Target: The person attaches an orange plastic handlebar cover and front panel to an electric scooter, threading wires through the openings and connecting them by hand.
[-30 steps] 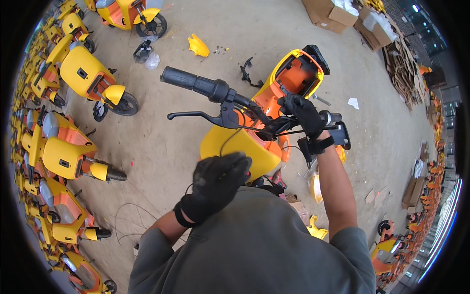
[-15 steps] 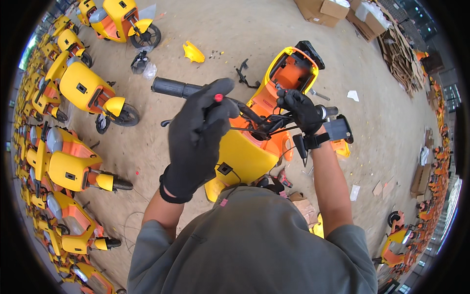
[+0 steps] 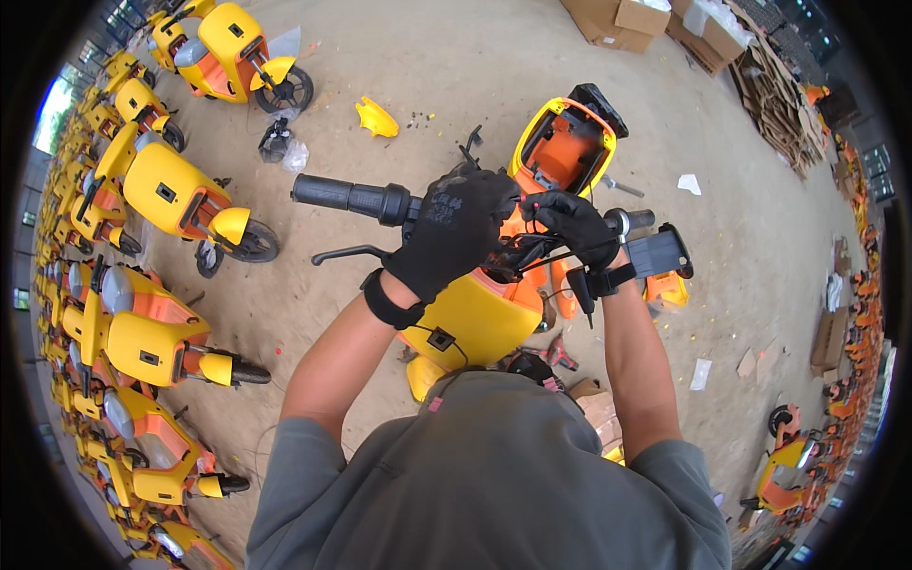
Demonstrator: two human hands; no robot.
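Note:
My left hand (image 3: 454,231), in a black glove, is closed in a pinch on a small red piece, mostly hidden by its fingers. Fingertip to fingertip with it, my right hand (image 3: 578,228), also gloved, pinches a thin black cable end; a spot of red shows at its fingertips. Both hands are above the middle of the handlebar of a yellow and orange scooter (image 3: 480,318). Black cables (image 3: 518,255) run below them. The left grip (image 3: 332,193) and brake lever (image 3: 350,254) extend to the left. A black phone-holder-like part (image 3: 660,252) is beside my right wrist.
Rows of yellow scooters (image 3: 157,342) line the left side. A yellow cover piece (image 3: 377,118) and a bagged black part (image 3: 275,141) lie on the floor ahead. Cardboard boxes (image 3: 613,24) and flattened cardboard (image 3: 774,104) are at the far right. A red and black power tool (image 3: 560,357) lies near me.
My left hand has moved right and turned over, bringing the red piece to my right hand's fingertips. My right hand has shifted slightly down. The left grip and brake lever are now less covered.

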